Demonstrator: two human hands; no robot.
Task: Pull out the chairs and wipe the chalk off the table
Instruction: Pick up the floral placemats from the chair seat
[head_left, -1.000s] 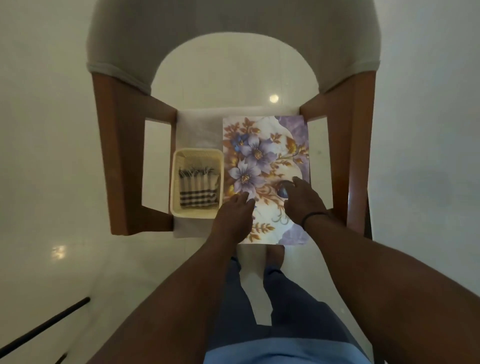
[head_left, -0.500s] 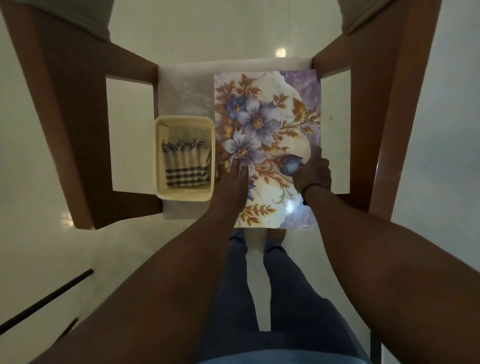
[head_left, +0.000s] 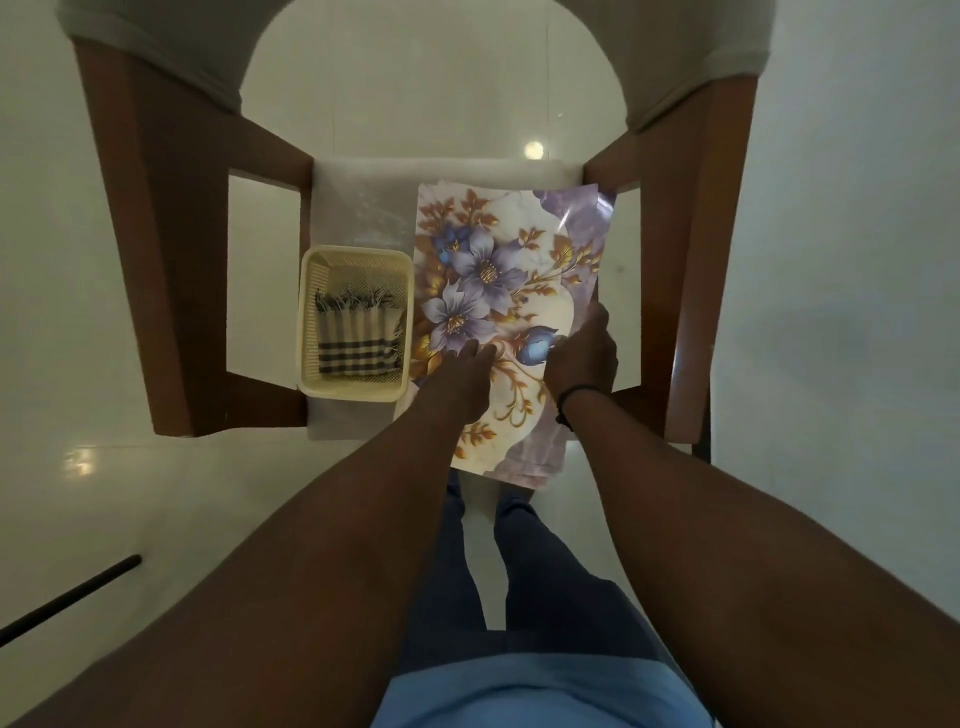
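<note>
A wooden chair (head_left: 156, 260) with a pale padded back stands below me, its white seat (head_left: 358, 208) facing up. A glossy sheet printed with purple flowers (head_left: 498, 234) lies on the right half of the seat, slightly skewed, and its near end hangs over the front edge. My left hand (head_left: 457, 384) presses flat on the sheet's near left part with straight fingers. My right hand (head_left: 582, 358) grips the sheet's right edge, thumb on top. A cream basket (head_left: 306, 312) on the seat's left holds a folded striped cloth (head_left: 356, 338). No table or chalk is in view.
The chair's right arm (head_left: 691, 260) stands close beside my right hand. A glossy white tiled floor (head_left: 78, 364) surrounds the chair. A dark rod (head_left: 67, 597) lies on the floor at lower left. My legs stand just in front of the seat.
My right hand slid from the sheet's surface to its right edge and took hold. The sheet has turned slightly, and its near end now overhangs the seat front. The left hand stays pressed.
</note>
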